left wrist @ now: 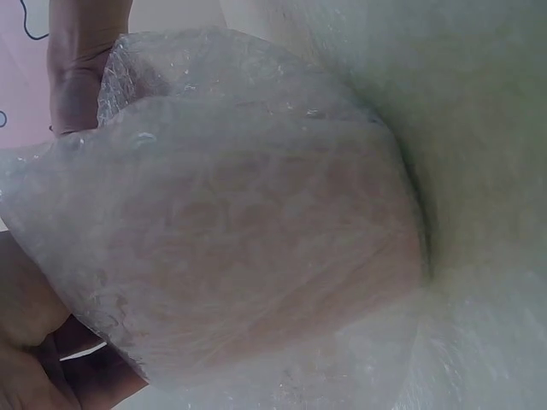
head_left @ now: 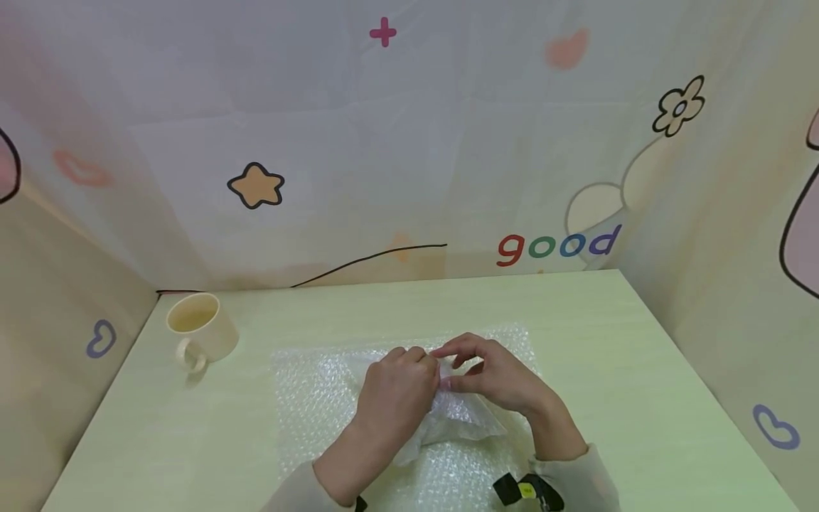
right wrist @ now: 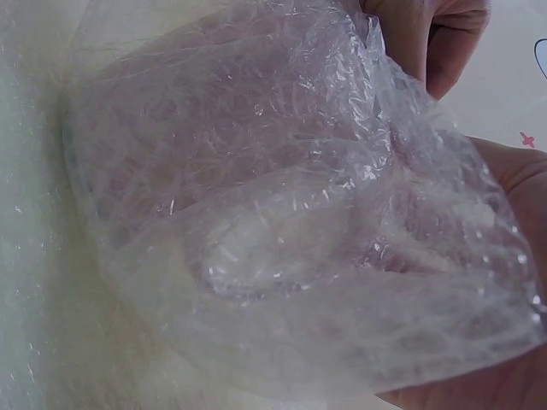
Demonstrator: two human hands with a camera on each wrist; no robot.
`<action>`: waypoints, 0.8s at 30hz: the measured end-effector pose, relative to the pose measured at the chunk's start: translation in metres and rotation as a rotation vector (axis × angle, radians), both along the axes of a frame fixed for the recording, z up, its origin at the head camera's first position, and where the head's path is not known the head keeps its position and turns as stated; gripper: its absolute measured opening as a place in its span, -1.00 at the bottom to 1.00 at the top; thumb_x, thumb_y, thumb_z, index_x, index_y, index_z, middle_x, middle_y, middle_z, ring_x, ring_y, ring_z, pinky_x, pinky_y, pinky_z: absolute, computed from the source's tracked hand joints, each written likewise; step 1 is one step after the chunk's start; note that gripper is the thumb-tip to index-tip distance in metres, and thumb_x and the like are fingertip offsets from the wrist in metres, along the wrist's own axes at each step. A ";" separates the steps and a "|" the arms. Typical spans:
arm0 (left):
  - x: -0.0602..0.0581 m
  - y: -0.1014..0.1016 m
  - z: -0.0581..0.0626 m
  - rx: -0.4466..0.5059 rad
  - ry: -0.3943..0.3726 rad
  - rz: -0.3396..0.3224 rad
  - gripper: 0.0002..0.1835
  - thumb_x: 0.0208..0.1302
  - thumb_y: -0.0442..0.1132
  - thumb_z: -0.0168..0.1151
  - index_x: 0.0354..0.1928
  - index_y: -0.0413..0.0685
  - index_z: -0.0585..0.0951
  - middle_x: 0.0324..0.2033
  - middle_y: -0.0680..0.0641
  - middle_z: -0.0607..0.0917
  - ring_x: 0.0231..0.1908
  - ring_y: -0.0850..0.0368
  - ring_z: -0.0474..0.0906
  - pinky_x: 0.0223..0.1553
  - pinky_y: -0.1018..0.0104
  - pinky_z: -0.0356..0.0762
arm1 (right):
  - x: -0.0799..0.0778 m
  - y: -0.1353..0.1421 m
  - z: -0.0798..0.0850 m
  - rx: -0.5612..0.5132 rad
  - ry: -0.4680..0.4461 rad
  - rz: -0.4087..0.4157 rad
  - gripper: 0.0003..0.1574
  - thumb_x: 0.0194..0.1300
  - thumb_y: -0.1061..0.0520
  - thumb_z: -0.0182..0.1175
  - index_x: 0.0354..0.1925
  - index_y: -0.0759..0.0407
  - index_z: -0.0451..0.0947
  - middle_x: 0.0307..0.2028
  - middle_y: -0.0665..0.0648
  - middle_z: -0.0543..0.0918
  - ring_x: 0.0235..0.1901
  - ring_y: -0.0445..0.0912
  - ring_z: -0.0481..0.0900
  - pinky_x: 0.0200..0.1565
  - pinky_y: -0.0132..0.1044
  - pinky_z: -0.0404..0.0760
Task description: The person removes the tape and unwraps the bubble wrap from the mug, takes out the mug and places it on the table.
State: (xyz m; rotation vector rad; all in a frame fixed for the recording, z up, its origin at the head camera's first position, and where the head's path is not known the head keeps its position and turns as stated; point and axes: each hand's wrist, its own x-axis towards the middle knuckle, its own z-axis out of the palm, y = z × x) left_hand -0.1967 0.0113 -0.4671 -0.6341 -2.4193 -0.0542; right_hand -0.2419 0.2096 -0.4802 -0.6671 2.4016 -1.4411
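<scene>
A pink mug in bubble wrap [left wrist: 256, 231] stands near the middle of the table; its curved handle [right wrist: 273, 248] shows through the film in the right wrist view. My left hand [head_left: 398, 391] grips the gathered top of the wrap, fingers curled over it. From the other side my right hand [head_left: 502, 373] pinches the wrap near the top, thumb and fingers bent close to the left hand's knuckles. In the head view the hands hide most of the mug. Under it a sheet of bubble wrap [head_left: 313, 398] lies spread out.
A cream mug [head_left: 220, 334] stands upright at the table's back left, handle toward the front. The pale table [head_left: 640, 398] meets a printed curtain [head_left: 358, 142] at the back and both sides. Small cameras [head_left: 527, 491] are strapped to the wrists.
</scene>
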 end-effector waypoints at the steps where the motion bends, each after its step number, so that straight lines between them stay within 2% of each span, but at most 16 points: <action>1: 0.000 0.000 0.000 -0.002 0.002 0.000 -0.82 0.14 -0.18 0.53 -0.56 0.06 0.73 -0.59 0.11 0.69 -0.63 0.22 0.50 -0.69 0.44 0.43 | 0.000 0.000 0.000 0.000 0.000 -0.002 -0.51 0.23 0.12 0.50 0.14 0.00 0.69 0.08 0.07 0.68 0.02 0.06 0.54 -0.01 -0.14 0.68; 8: 0.001 0.001 0.001 -0.006 -0.010 -0.006 -0.85 0.12 -0.20 0.54 -0.54 0.06 0.74 -0.59 0.11 0.70 -0.62 0.22 0.52 -0.67 0.44 0.46 | 0.001 0.000 0.001 -0.003 -0.005 -0.001 -0.52 0.23 0.14 0.49 0.13 0.01 0.69 0.09 0.07 0.68 0.03 0.07 0.55 0.02 -0.10 0.65; 24: 0.000 0.000 0.001 0.049 -0.063 -0.011 -0.84 0.24 -0.19 0.46 -0.51 0.06 0.77 -0.56 0.11 0.75 -0.65 0.22 0.51 -0.68 0.41 0.49 | 0.000 0.000 0.002 -0.005 -0.019 -0.004 -0.51 0.23 0.13 0.49 0.14 -0.01 0.70 0.08 0.08 0.69 0.02 0.06 0.55 0.00 -0.14 0.66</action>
